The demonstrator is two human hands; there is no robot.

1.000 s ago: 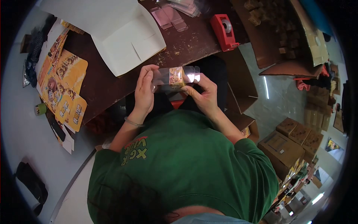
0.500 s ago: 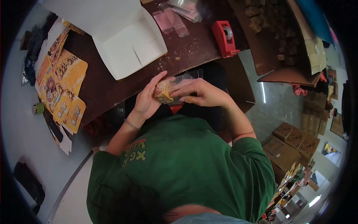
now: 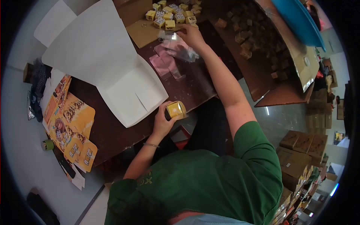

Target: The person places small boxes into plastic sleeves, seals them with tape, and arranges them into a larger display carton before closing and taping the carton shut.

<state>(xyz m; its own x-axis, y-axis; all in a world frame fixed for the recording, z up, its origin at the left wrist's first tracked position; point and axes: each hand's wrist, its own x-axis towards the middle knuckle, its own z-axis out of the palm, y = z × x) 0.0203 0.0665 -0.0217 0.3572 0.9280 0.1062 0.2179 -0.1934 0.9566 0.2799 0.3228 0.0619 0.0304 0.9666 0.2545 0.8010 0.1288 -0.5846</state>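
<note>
My left hand (image 3: 163, 120) is wrapped round a small yellow box (image 3: 176, 110) in clear plastic, just off the table's front edge. At the far side of the table, my right hand (image 3: 192, 36) reaches beside a stack of clear plastic pieces (image 3: 182, 48); its fingers are bent, and whether they hold anything is too small to tell. Beyond it several small yellow and white boxes (image 3: 170, 25) lie in a cardboard box. Pink flat pieces (image 3: 164, 63) lie next to the clear plastic.
An open white box (image 3: 133, 90) stands on the dark table (image 3: 108, 131). Flat orange printed packaging (image 3: 71, 131) lies at the left. A large carton (image 3: 279, 98) with many small brown boxes stands at the right, by a blue basin (image 3: 300, 22).
My right hand has left the yellow box and stretched to the far side of the table. My left hand now holds the box alone. The view has shifted, showing more small boxes.
</note>
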